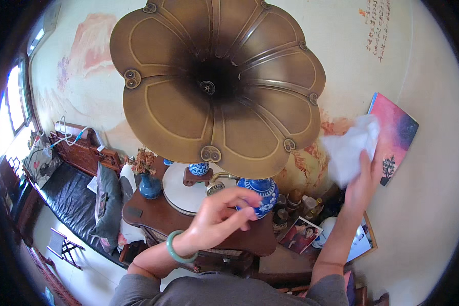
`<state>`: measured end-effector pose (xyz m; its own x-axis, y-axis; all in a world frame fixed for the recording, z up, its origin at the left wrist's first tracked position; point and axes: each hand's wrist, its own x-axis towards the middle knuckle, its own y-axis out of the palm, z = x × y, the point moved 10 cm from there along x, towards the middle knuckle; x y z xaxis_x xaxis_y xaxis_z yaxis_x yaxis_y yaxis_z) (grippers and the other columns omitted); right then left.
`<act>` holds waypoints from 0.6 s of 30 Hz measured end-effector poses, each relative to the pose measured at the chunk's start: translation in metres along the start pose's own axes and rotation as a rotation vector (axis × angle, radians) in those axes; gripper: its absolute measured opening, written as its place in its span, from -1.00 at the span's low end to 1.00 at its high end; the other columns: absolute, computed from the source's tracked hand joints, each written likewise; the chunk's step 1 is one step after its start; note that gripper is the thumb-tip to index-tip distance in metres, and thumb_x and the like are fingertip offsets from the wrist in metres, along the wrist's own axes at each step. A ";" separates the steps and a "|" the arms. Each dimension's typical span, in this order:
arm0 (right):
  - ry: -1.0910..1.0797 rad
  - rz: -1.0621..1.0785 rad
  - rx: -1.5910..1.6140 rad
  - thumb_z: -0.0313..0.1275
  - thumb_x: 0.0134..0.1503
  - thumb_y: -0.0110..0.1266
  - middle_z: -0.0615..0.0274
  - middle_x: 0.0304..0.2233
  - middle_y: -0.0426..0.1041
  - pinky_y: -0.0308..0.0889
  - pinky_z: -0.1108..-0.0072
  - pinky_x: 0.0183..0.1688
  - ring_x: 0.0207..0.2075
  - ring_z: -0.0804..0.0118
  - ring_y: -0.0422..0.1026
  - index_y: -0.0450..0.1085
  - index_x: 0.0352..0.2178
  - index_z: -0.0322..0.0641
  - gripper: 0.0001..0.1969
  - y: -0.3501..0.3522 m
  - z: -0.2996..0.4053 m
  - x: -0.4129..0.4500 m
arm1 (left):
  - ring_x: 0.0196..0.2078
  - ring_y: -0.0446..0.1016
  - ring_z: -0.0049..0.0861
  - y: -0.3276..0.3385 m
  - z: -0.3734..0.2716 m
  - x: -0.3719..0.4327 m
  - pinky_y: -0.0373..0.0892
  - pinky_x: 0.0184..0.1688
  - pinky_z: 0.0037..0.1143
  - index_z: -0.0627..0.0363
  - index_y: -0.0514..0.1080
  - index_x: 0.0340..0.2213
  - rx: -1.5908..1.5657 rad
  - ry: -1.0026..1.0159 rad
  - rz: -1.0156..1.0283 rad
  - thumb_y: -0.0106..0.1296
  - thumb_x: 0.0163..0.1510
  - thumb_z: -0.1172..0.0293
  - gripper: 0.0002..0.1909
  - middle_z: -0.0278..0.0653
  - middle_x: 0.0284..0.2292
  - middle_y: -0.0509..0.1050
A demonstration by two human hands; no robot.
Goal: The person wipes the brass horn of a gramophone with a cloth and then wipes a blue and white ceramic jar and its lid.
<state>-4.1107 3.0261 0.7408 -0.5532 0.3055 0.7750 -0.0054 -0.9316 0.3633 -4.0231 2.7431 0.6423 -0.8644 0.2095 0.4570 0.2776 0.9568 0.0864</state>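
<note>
My right hand (361, 176) is raised at the right, gripping a crumpled white cloth (346, 149), which looks blurred. The cloth is beside the lower right rim of a large brass-coloured gramophone horn (176, 111) with flared petals and round studs. Below the horn, my left hand (223, 218) hovers with loosely curled fingers and nothing visible in them; a green bangle (172, 246) circles that wrist. Its fingertips overlap a blue-and-white porcelain vase (266, 201) in view, and contact cannot be told. The gramophone's pale round turntable (176, 191) lies on a brown wooden cabinet top (229, 243).
A blue vase of dried flowers (150, 186) and a small blue-and-white pot (198, 168) stand near the turntable. At right are a framed photo (300, 234), several bottles (310, 204) and a pink canvas painting (396, 130). A dark sofa (70, 199) and folding stool (65, 244) are at left.
</note>
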 end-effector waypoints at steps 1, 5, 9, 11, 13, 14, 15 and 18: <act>-0.270 -0.110 -0.292 -0.57 0.15 -0.13 0.02 0.12 0.18 0.11 0.43 0.16 0.12 0.22 0.21 0.06 0.15 -0.39 -0.50 0.010 0.015 0.018 | -0.32 0.46 -0.61 -0.016 -0.010 -0.009 0.42 -0.42 -0.66 0.33 0.33 -0.17 0.065 0.030 -0.096 -0.05 0.13 0.52 -0.78 -0.19 -0.28 0.43; -1.094 -0.095 -0.858 -0.62 0.11 -0.21 -0.08 0.04 0.24 0.08 0.31 0.15 0.09 -0.08 0.16 0.23 0.07 -0.30 -0.56 0.140 0.029 0.065 | -0.51 0.41 -0.66 -0.075 -0.040 -0.030 0.32 -0.59 -0.72 0.30 0.22 -0.16 0.242 0.208 -0.381 -0.11 0.17 0.39 -0.74 -0.24 -0.45 0.39; -1.011 0.246 -1.041 -0.63 0.04 -0.22 -0.01 0.13 0.23 0.05 0.27 0.15 0.10 -0.07 0.16 0.24 0.09 -0.09 -0.47 0.208 -0.066 0.161 | -0.52 0.46 -0.51 -0.092 -0.055 -0.014 0.37 -0.63 -0.67 0.31 0.06 0.00 0.130 0.317 -0.451 -0.24 0.23 0.25 -0.58 -0.11 -0.39 0.39; -0.716 0.419 -1.236 -0.64 0.03 -0.25 -0.01 0.19 0.12 -0.03 0.10 0.19 0.22 -0.14 0.03 0.13 0.15 -0.08 -0.41 0.226 -0.136 0.195 | -0.50 0.49 -0.44 -0.096 -0.080 -0.018 0.44 -0.60 -0.60 0.29 -0.03 0.03 0.136 0.477 -0.602 -0.25 0.24 0.25 -0.54 -0.10 -0.38 0.40; -0.636 0.402 -1.191 -0.66 0.00 -0.23 -0.01 0.19 0.12 -0.10 0.04 0.20 0.24 -0.18 -0.01 0.12 0.16 -0.08 -0.38 0.235 -0.143 0.185 | -0.35 0.50 -0.41 -0.092 -0.087 -0.012 0.49 -0.53 -0.55 0.27 -0.09 0.04 0.112 0.479 -0.545 -0.24 0.23 0.34 -0.55 -0.10 -0.29 0.38; -0.623 0.411 -1.201 -0.66 0.00 -0.23 -0.01 0.19 0.12 -0.10 0.04 0.20 0.24 -0.18 -0.01 0.12 0.16 -0.08 -0.38 0.236 -0.147 0.176 | -0.29 0.48 -0.41 -0.093 -0.090 -0.010 0.50 -0.51 -0.56 0.26 -0.06 0.03 0.108 0.521 -0.622 -0.24 0.22 0.40 -0.58 -0.10 -0.23 0.35; -0.674 0.485 -1.160 -0.67 -0.01 -0.22 -0.01 0.18 0.12 -0.13 0.04 0.22 0.24 -0.18 -0.01 0.14 0.15 -0.10 -0.38 0.244 -0.144 0.156 | -0.22 0.45 -0.42 -0.097 -0.094 -0.012 0.50 -0.49 -0.56 0.26 -0.04 0.02 0.110 0.562 -0.705 -0.24 0.21 0.47 -0.61 -0.10 -0.16 0.32; -0.767 0.933 -1.099 -0.67 -0.02 -0.24 0.01 0.18 0.15 -0.21 0.02 0.25 0.25 -0.14 -0.02 0.20 0.10 -0.13 -0.42 0.272 -0.144 0.084 | -0.16 0.41 -0.43 -0.111 -0.097 -0.024 0.55 -0.38 -0.52 0.26 -0.01 0.01 0.401 0.649 -0.711 -0.25 0.19 0.55 -0.63 -0.11 -0.09 0.24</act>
<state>-4.2787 2.7696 0.8301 -0.1866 -0.7040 0.6852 -0.6684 -0.4202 -0.6137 -3.9928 2.6119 0.7080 -0.3490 -0.4638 0.8143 -0.4698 0.8385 0.2762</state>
